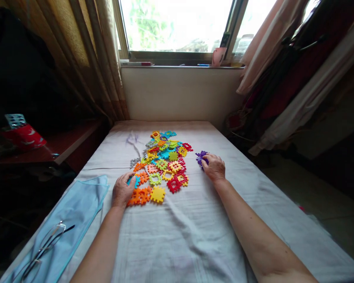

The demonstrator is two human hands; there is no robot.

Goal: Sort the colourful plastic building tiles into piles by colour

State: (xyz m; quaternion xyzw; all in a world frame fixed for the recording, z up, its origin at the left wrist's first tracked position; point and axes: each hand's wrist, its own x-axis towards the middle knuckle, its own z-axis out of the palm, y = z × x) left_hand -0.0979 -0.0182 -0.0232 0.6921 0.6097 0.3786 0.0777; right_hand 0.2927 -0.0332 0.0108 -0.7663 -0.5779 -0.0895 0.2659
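Note:
A heap of notched plastic building tiles in many colours spreads over the middle of the sheet, among them a yellow tile (157, 194), a red tile (174, 184) and a lime-green tile (155, 179). At the heap's left edge my left hand (123, 191) has its fingers closed on a blue tile (137, 181), beside several orange tiles (141, 195). Apart from the heap, on the right, my right hand (215, 168) has its fingers curled over purple tiles (201, 158), partly covering them.
White sheet (191, 243) covers the work surface. A light blue cloth (85, 200) with eyeglasses (48, 240) on it lies at the left. Behind stands a window sill with a pink cup (218, 57). Curtain (100, 51) hangs left, clothes (306, 94) right.

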